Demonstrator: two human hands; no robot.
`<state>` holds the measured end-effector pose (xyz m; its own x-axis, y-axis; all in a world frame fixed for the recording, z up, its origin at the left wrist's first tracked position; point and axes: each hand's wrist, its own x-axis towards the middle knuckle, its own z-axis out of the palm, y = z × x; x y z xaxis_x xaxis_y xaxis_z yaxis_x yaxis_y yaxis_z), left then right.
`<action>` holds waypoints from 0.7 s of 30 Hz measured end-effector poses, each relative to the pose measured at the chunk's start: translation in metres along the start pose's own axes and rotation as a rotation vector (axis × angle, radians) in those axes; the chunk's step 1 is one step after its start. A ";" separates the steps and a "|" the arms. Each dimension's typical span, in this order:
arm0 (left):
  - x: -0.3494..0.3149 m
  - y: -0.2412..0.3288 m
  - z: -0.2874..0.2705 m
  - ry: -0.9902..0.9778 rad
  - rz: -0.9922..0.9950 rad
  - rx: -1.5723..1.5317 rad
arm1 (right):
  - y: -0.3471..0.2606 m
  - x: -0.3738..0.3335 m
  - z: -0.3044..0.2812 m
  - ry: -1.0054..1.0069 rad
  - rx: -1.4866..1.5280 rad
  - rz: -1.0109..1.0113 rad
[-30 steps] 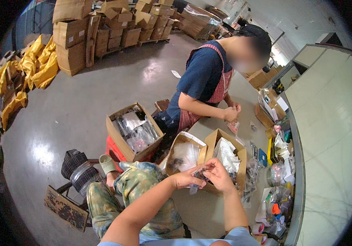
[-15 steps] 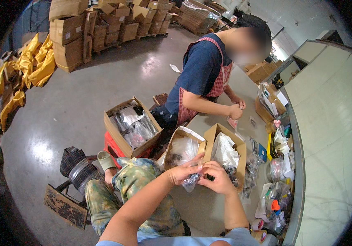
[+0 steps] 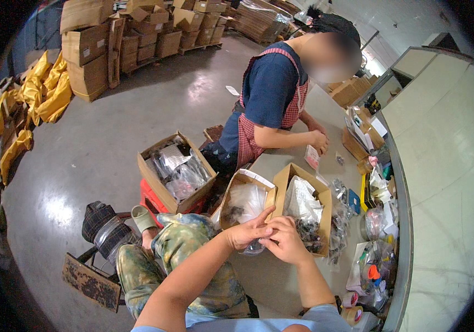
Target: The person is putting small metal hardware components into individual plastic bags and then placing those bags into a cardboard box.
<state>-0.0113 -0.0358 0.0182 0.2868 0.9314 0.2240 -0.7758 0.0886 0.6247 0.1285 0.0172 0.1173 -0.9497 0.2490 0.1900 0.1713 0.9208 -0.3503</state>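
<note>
My left hand (image 3: 246, 234) is closed on a clear plastic bag (image 3: 255, 248), with its index finger stretched out; the bag hangs partly hidden beneath my fingers. Against its fingertips, the fingers of my right hand (image 3: 287, 242) are bent and pressed together. What lies between the right fingers is hidden. Just beyond my left hand sits a cardboard box (image 3: 273, 195) of clear plastic bags. Another cardboard box (image 3: 326, 206), with white wrapping and small dark packets inside, stands beyond my right hand.
Across the table (image 3: 270, 276), a co-worker (image 3: 275, 94) handles a pink card (image 3: 312, 157). Small packets (image 3: 338, 232), tape rolls (image 3: 352, 315) and supplies line the right side. A carton of bagged goods (image 3: 210, 176) stands left of the table, near a stool (image 3: 90, 280).
My right hand has drawn tighter against my left fingertips, and less of the plastic bag shows below them. The co-worker's hands have come lower, by the pink card.
</note>
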 end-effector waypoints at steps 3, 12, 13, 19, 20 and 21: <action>-0.001 0.003 0.003 0.013 0.003 -0.008 | -0.002 -0.003 -0.001 0.016 -0.080 -0.007; 0.009 -0.009 -0.009 0.171 0.052 0.454 | 0.019 -0.010 0.001 0.333 0.272 0.331; 0.011 -0.012 -0.011 0.180 0.098 0.475 | 0.019 -0.009 0.000 0.332 0.247 0.334; 0.012 -0.009 -0.006 0.233 0.133 0.434 | 0.028 -0.013 0.010 0.457 0.161 0.339; 0.010 -0.006 -0.005 0.237 0.093 0.414 | 0.028 -0.012 0.009 0.452 0.185 0.331; 0.010 -0.004 -0.002 0.280 0.100 0.441 | 0.027 -0.012 0.009 0.445 0.208 0.321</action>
<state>-0.0063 -0.0267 0.0167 0.0157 0.9916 0.1285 -0.4647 -0.1066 0.8790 0.1419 0.0363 0.0977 -0.6495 0.6492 0.3957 0.3346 0.7114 -0.6181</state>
